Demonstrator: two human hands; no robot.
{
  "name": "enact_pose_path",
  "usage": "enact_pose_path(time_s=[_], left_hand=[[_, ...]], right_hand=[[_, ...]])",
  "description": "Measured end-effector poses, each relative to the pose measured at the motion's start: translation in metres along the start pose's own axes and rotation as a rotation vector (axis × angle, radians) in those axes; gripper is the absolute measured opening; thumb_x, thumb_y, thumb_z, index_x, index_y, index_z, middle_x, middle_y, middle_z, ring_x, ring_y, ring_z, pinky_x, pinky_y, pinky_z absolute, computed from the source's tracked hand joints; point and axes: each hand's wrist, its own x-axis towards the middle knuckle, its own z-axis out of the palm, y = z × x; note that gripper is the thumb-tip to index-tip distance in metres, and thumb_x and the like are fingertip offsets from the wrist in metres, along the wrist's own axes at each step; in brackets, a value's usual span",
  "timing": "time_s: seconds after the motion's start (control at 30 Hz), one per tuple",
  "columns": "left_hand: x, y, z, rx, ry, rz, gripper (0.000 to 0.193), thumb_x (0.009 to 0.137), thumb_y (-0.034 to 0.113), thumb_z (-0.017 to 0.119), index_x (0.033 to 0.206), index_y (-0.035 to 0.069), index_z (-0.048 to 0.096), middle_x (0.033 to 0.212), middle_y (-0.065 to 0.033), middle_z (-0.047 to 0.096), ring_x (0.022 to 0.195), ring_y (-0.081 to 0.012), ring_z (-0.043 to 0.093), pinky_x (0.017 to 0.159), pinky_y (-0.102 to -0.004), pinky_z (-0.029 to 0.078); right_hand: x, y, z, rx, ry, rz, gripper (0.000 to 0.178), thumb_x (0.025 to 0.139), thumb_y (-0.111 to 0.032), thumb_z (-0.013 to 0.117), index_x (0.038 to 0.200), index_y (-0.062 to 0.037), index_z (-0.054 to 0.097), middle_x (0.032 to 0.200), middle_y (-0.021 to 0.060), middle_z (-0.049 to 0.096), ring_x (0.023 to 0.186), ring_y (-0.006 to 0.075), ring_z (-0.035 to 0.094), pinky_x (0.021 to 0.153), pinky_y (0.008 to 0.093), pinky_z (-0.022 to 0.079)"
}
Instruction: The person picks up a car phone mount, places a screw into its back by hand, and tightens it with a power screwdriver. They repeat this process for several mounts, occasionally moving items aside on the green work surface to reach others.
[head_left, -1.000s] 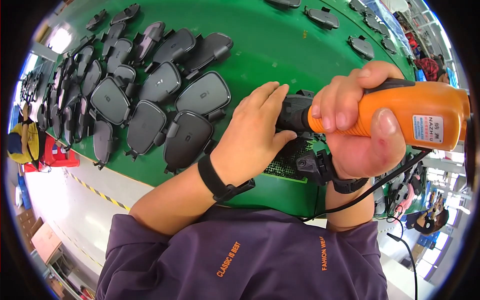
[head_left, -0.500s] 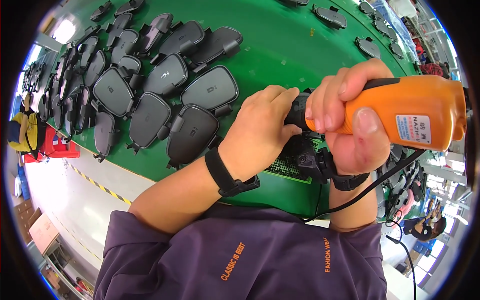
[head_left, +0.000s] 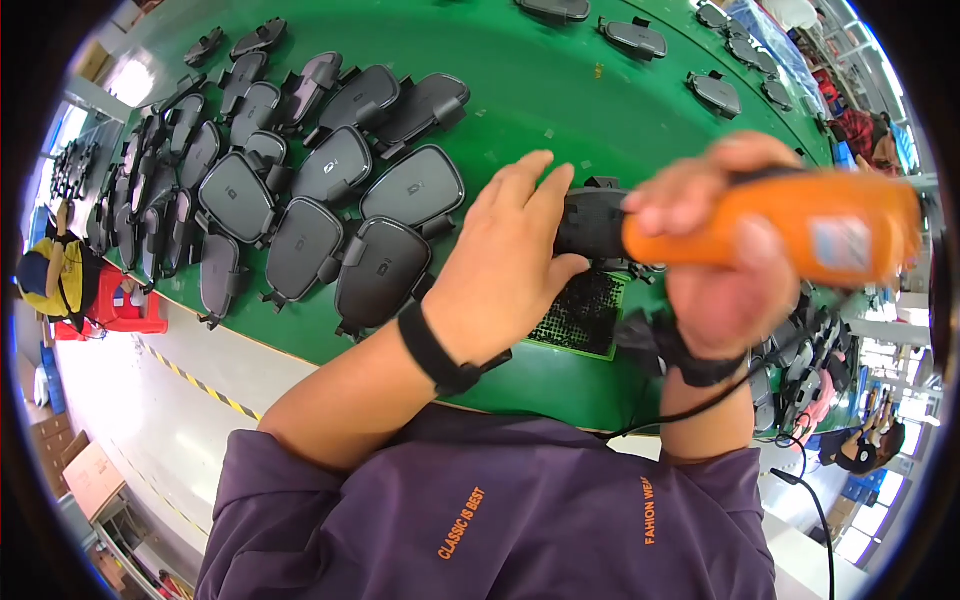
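My right hand (head_left: 725, 290) is wrapped round an orange corded power tool (head_left: 790, 230), blurred by motion and pointing left. A black textured part (head_left: 590, 222) lies at the tool's front end; I cannot tell whether it is the tool's collar or a separate piece. My left hand (head_left: 500, 245) is beside that part, its fingers stretched out and apart, the thumb close to or touching its edge. Beneath is a black speckled pad with a bright green rim (head_left: 575, 348). A black clip-like piece (head_left: 603, 183) shows behind the black part, mostly hidden.
Many black phone-holder-like pieces (head_left: 305, 250) cover the green table (head_left: 520, 110) on the left. More lie far right (head_left: 715, 93) and beyond my right wrist. A black cord (head_left: 700, 408) crosses my right forearm. A red stool (head_left: 125, 305) stands left of the table.
My left fingers have loosened from their closed grip at the tool's front end and spread apart. The tool and right hand have shifted slightly and are now blurred; more of the pad shows.
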Motion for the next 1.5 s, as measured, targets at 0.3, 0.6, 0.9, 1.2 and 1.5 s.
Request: enact_pose_path(time_s=[0.3, 0.6, 0.9, 1.2, 1.5], left_hand=[[-0.022, 0.026, 0.016, 0.278, -0.539, 0.213, 0.024, 0.079, 0.01, 0.072, 0.102, 0.003, 0.067, 0.093, -0.0093, 0.06, 0.091, -0.0298, 0.059, 0.083, -0.0412, 0.047], [-0.019, 0.02, 0.029, 0.194, -0.48, 0.302, 0.012, 0.082, 0.01, 0.07, 0.09, 0.004, 0.066, 0.083, -0.0072, 0.058, 0.082, -0.0295, 0.06, 0.077, -0.041, 0.048], [-0.008, 0.031, 0.01, -0.167, -0.369, -0.066, 0.015, 0.087, 0.006, 0.07, 0.101, 0.001, 0.066, 0.088, -0.0133, 0.067, 0.082, -0.0311, 0.066, 0.07, -0.0386, 0.053], [-0.007, 0.037, 0.007, -0.197, -0.187, 0.041, 0.033, 0.085, -0.007, 0.069, 0.117, 0.001, 0.067, 0.095, -0.0101, 0.074, 0.084, -0.0182, 0.072, 0.078, -0.0284, 0.056], [-0.003, 0.033, 0.012, -0.197, -0.114, 0.197, 0.054, 0.077, -0.003, 0.074, 0.129, 0.008, 0.064, 0.085, -0.0065, 0.07, 0.077, -0.0234, 0.068, 0.071, -0.0345, 0.054]], right_hand=[[-0.022, -0.062, -0.065, -0.012, -0.137, -0.146, 0.052, 0.094, -0.032, 0.057, 0.133, 0.0002, 0.046, 0.076, 0.0022, 0.053, 0.067, 0.0152, 0.051, 0.071, 0.0346, 0.047], [-0.021, -0.082, -0.05, -0.123, -0.065, -0.014, 0.053, 0.094, -0.034, 0.058, 0.131, 0.0009, 0.045, 0.077, 0.0029, 0.054, 0.067, 0.015, 0.053, 0.07, 0.0334, 0.048], [-0.021, -0.08, -0.044, -0.052, -0.084, 0.042, 0.053, 0.093, -0.034, 0.059, 0.132, -0.0003, 0.043, 0.076, 0.003, 0.055, 0.066, 0.015, 0.054, 0.069, 0.0322, 0.05], [-0.023, -0.063, -0.045, 0.048, -0.124, -0.005, 0.054, 0.092, -0.036, 0.061, 0.132, -0.0035, 0.044, 0.075, 0.0009, 0.055, 0.065, 0.014, 0.055, 0.068, 0.0316, 0.05], [-0.024, -0.047, -0.051, 0.166, -0.165, -0.061, 0.055, 0.091, -0.039, 0.063, 0.132, -0.007, 0.045, 0.073, -0.0014, 0.055, 0.063, 0.013, 0.055, 0.067, 0.031, 0.05]])
